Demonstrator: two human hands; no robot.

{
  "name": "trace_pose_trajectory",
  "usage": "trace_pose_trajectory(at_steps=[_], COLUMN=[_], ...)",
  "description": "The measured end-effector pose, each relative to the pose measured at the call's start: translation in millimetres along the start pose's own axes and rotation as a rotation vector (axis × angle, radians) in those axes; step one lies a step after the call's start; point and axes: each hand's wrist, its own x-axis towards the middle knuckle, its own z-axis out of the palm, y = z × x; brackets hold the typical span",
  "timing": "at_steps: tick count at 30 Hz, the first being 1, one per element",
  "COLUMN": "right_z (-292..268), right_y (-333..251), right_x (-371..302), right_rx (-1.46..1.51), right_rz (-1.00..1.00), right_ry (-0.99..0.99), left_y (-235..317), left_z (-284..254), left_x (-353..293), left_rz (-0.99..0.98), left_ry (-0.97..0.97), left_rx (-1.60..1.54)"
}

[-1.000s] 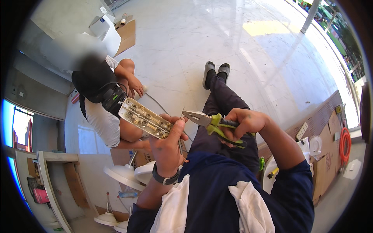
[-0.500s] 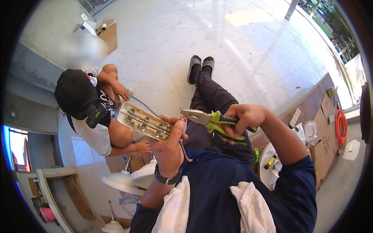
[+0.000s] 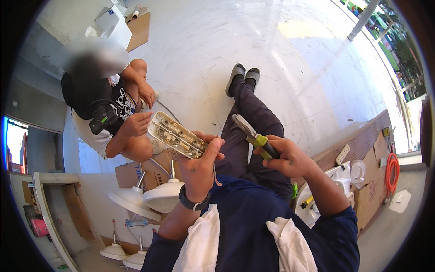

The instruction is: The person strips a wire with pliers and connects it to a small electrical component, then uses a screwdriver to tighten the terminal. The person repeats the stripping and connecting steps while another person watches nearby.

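Note:
My left hand (image 3: 199, 170) grips an opened power strip (image 3: 174, 136), a long white housing with rows of brass contacts showing inside. A thin wire (image 3: 217, 177) hangs below that hand. My right hand (image 3: 285, 156) is wrapped around combination pliers (image 3: 250, 131) with green and black handles. Their jaws point up and to the left, apart from the strip. At the strip's far left end is a co-worker's raised hand (image 3: 137, 123); whether it touches the housing I cannot tell.
The co-worker (image 3: 104, 109) squats on my left. White dome lamps (image 3: 165, 195) stand at lower left by a cardboard box (image 3: 129, 174). To my right lie a white socket strip (image 3: 343, 154), a coiled orange hose (image 3: 392, 174) and cardboard (image 3: 369, 199). My outstretched legs (image 3: 253, 113) cross ahead.
The pliers have swung from pointing left at my left hand to pointing upward, farther from the strip. The co-worker's hand has come up from the knee toward the strip. The view has shifted somewhat.

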Motion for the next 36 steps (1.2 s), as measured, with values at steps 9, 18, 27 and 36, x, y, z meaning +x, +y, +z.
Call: trace_pose_trajectory(at_steps=[9,18,27,36], right_z=[18,27,28,27], right_y=[13,5,1,0], right_x=[16,36,40,43], right_rx=[-0.183,-0.113,-0.115,-0.129], right_rz=[-0.203,-0.167,-0.157,-0.161], right_ry=[-0.003,-0.041,-0.037,-0.024], left_y=[-8,-8,-8,-11], left_z=[-7,-15,-16,-20], left_x=[2,3,3,5], left_rz=[0.003,-0.020,-0.036,-0.070], left_ry=[0.017,-0.015,-0.015,-0.025], left_rx=[0.103,0.146,0.137,0.124])
